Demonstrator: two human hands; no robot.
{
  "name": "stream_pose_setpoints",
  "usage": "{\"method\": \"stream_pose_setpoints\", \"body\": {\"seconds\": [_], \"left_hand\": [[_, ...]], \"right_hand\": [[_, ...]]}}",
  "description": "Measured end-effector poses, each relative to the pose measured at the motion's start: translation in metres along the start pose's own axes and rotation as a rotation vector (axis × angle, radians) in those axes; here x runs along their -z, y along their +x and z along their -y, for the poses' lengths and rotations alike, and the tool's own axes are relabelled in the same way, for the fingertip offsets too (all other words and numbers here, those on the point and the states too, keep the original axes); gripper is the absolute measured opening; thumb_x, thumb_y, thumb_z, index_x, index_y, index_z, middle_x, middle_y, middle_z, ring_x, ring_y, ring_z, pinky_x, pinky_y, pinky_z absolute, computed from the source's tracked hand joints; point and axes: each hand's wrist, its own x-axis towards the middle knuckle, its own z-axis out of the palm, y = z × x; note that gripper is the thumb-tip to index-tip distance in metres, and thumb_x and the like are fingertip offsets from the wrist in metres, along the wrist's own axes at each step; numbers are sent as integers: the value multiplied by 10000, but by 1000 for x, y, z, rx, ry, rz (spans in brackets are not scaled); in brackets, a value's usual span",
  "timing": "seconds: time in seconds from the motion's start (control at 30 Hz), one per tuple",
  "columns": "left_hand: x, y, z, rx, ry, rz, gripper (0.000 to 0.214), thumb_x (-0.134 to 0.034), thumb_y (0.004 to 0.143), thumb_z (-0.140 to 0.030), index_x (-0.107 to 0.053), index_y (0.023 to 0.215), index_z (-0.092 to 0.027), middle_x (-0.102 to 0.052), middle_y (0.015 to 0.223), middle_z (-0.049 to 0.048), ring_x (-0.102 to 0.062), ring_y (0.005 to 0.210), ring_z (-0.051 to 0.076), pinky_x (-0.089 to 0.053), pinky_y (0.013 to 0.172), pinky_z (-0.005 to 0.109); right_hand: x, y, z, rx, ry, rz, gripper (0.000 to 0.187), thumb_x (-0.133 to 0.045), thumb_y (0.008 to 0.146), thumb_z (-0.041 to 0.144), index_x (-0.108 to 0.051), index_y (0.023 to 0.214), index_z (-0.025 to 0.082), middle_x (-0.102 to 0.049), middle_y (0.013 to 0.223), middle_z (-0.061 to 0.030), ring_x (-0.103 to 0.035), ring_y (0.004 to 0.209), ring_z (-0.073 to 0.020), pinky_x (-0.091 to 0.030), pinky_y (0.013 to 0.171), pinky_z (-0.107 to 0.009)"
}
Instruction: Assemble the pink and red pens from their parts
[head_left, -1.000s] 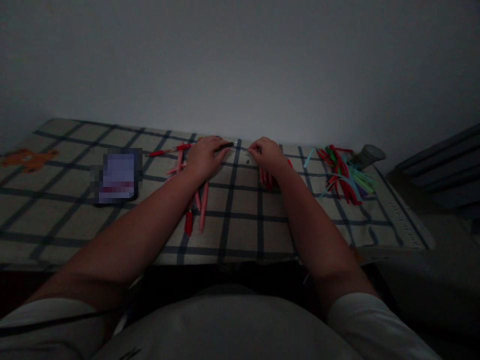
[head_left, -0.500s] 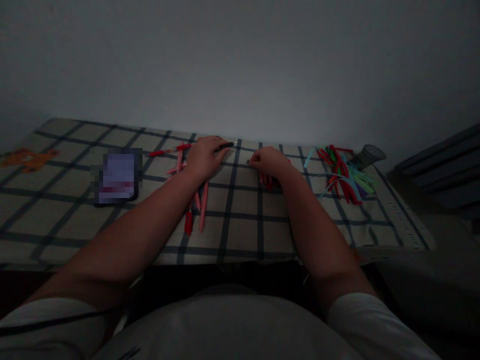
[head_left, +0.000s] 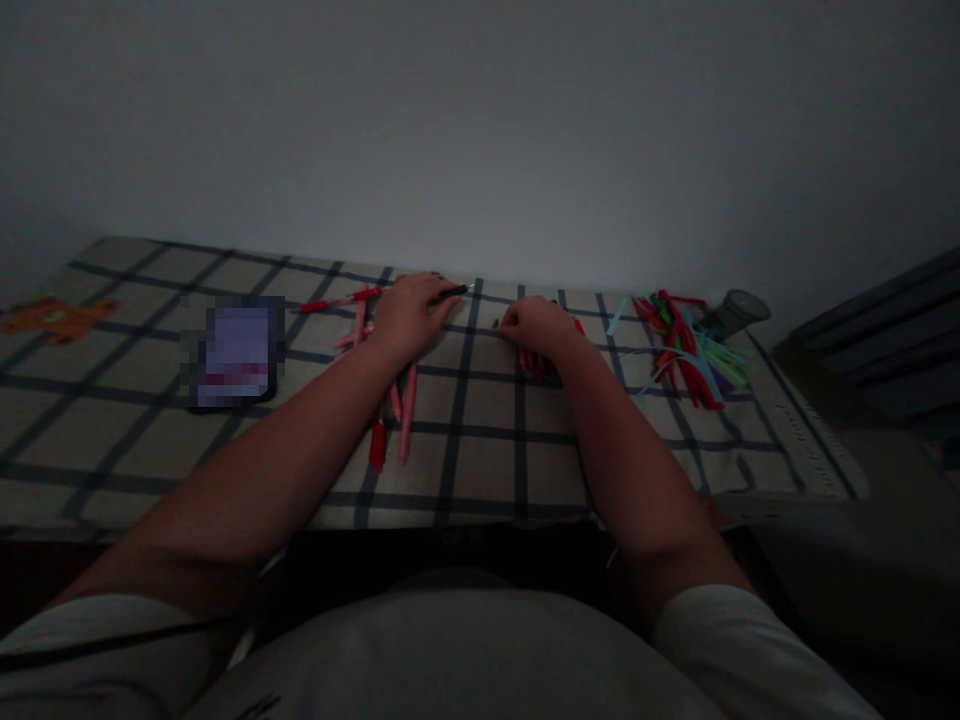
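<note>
My left hand point(head_left: 409, 312) rests on the checked tablecloth point(head_left: 480, 440) with its fingers closed round a thin dark pen point(head_left: 452, 292) whose tip points right. My right hand point(head_left: 536, 324) lies just to the right, curled, pinching something too small to make out. Red and pink pens point(head_left: 396, 420) lie under and beside my left forearm. A few more red pieces point(head_left: 534, 362) sit under my right wrist. A red pen point(head_left: 337, 299) lies to the left of my left hand.
A heap of red, green and blue strips point(head_left: 690, 350) lies at the right, with a grey round container point(head_left: 735, 310) behind it. A blurred dark rectangular object point(head_left: 236, 355) lies at the left. An orange bear print point(head_left: 56, 317) marks the cloth's far left. A wall stands close behind.
My right hand has dropped from beside the pen tip down and slightly right onto the cloth. My left hand and its pen have hardly moved.
</note>
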Motion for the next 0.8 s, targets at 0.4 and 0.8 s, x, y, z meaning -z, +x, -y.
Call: {"method": "stream_pose_setpoints", "body": {"seconds": [0.4,0.8], "left_hand": [[-1,1,0,15,22,26,346,-682,1106,-357,-874,1377,-261,-850,1411,101,-742,1391,328,-565,1239,491],[0,2,1,-104,57,120,327,-696,1110,-338,-872,1382,-298,-870,1325,85,-751,1356,303,-537,1268,490]], "right_hand": [[0,4,-2,-31,53,-62,316,-676,1102,357,-914,1169,160,-885,1202,-183,-803,1084,-305,-574,936,-393],[-26,27,-16,368,348,-497,275,-604,1128,335,-840,1138,193,-788,1081,-114,-665,1017,-267,-489,981,-396]]}}
